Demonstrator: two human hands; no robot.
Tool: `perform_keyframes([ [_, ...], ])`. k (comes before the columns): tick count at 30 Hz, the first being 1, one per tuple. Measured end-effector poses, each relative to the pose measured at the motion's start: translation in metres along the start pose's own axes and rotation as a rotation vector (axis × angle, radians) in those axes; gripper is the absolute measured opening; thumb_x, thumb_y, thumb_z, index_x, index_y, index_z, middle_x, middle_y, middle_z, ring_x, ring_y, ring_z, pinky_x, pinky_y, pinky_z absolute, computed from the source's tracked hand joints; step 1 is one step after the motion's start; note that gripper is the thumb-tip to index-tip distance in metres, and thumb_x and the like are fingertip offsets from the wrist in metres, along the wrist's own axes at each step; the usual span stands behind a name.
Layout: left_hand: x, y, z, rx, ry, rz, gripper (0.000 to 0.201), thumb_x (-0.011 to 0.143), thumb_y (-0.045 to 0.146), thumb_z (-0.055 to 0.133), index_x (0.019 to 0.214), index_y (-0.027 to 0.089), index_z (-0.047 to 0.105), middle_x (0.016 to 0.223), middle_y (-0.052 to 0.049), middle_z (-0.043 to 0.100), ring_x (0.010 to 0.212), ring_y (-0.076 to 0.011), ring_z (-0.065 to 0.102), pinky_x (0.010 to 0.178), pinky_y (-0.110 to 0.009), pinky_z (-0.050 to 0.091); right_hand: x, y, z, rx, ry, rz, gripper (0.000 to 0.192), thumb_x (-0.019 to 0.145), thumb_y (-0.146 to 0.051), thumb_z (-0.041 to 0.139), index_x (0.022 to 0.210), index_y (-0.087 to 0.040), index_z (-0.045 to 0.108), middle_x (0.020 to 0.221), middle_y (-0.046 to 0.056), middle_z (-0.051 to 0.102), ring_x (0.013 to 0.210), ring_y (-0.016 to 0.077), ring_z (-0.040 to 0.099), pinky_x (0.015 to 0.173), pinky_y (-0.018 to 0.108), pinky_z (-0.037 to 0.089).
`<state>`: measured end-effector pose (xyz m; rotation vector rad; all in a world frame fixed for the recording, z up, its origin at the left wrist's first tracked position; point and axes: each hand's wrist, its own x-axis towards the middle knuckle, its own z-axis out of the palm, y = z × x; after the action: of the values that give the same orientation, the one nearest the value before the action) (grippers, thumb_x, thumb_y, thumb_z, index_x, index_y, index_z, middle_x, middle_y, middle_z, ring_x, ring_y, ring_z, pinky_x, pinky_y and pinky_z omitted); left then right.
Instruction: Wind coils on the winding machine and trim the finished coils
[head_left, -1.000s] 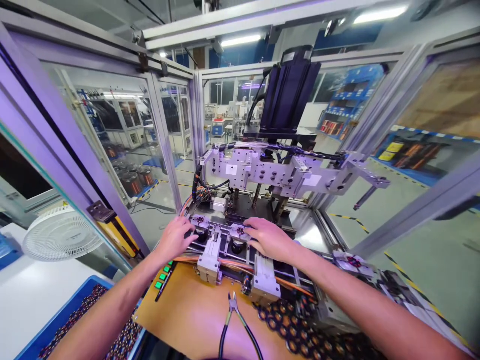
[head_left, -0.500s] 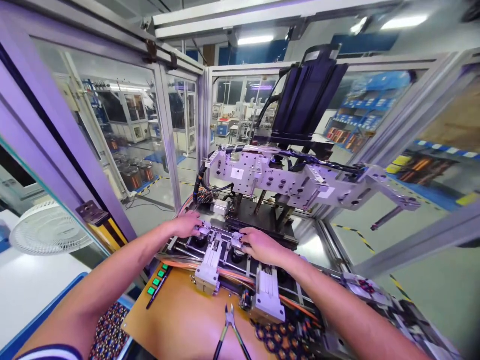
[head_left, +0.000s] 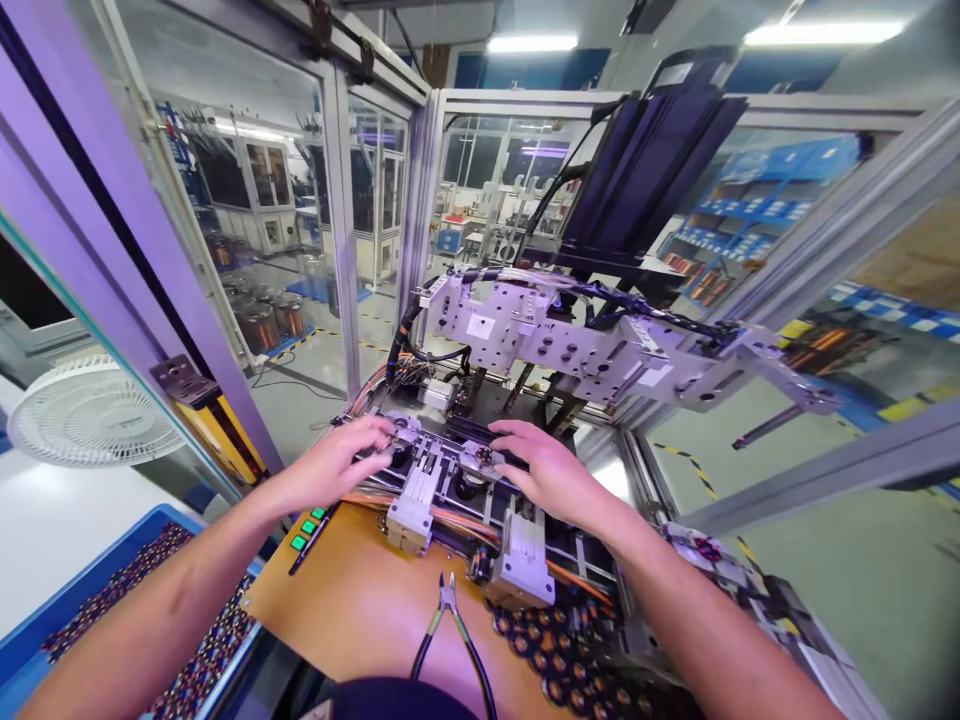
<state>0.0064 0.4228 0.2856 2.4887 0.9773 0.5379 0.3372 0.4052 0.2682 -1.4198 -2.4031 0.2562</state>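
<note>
My left hand [head_left: 337,462] is beside the left metal holder [head_left: 405,428] of the machine, its thumb and fingers apart with nothing seen between them. My right hand [head_left: 551,475] hovers at the right metal holder [head_left: 471,460], fingers spread. On that holder sits a small round part [head_left: 484,455] with a dark, slotted face. Whether the left holder bears a similar part is hard to make out. Two silver clamp blocks, the left one [head_left: 411,518] and the right one [head_left: 523,560], stand on the near side of the holders.
Cutting pliers [head_left: 448,600] lie with handles spread on the tan board [head_left: 352,610]. Many small round parts [head_left: 544,650] sit at its right. A blue tray [head_left: 82,590] of small parts is at left. A perforated metal beam [head_left: 555,345] spans behind my hands. Green buttons [head_left: 307,527] line the board's left.
Both hands have come off the holders and their fingers have spread. The right holder's round part now shows. The camera view has shifted, bringing more of the blue tray into sight.
</note>
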Motion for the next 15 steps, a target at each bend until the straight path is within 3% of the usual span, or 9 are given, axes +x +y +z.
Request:
perform_keyframes([
  [3, -0.057, 0.01, 0.025, -0.06, -0.022, -0.028, 0.023, 0.1, 0.025, 0.04, 0.091, 0.02, 0.06, 0.107, -0.006, 0.066, 0.103, -0.0174, 0.062, 0.092, -0.033, 0.051, -0.005, 0.009, 0.016, -0.024, 0.009, 0.034, 0.02, 0.087, -0.015, 0.065, 0.106, -0.014, 0.069, 0.134, 0.014, 0.057, 0.127, 0.03, 0.052, 0.11, 0.049, 0.041],
  [7, -0.106, 0.006, 0.078, -0.048, -0.041, -0.139, 0.02, 0.095, 0.018, 0.048, 0.08, 0.02, 0.061, 0.086, -0.002, 0.068, 0.081, -0.0163, 0.067, 0.076, -0.027, 0.055, 0.005, 0.022, 0.037, -0.053, -0.021, 0.045, 0.018, 0.092, -0.025, 0.066, 0.107, -0.015, 0.066, 0.136, 0.01, 0.055, 0.128, 0.0282, 0.049, 0.107, 0.053, 0.041],
  [11, -0.134, -0.008, 0.127, 0.031, 0.006, -0.232, 0.019, 0.09, 0.014, 0.051, 0.076, 0.021, 0.062, 0.082, -0.005, 0.069, 0.076, -0.0205, 0.068, 0.07, -0.032, 0.055, 0.015, 0.026, 0.045, -0.074, -0.055, 0.026, 0.019, 0.095, -0.03, 0.063, 0.109, -0.016, 0.065, 0.134, 0.01, 0.056, 0.125, 0.0264, 0.052, 0.105, 0.05, 0.044],
  [15, -0.146, -0.017, 0.158, 0.08, 0.088, -0.281, 0.013, 0.088, 0.014, 0.054, 0.08, 0.019, 0.063, 0.082, -0.005, 0.068, 0.078, -0.0218, 0.067, 0.073, -0.039, 0.056, 0.021, 0.028, 0.05, -0.083, -0.092, -0.002, 0.018, 0.096, -0.031, 0.062, 0.106, -0.016, 0.066, 0.125, 0.009, 0.061, 0.116, 0.024, 0.057, 0.101, 0.047, 0.048],
])
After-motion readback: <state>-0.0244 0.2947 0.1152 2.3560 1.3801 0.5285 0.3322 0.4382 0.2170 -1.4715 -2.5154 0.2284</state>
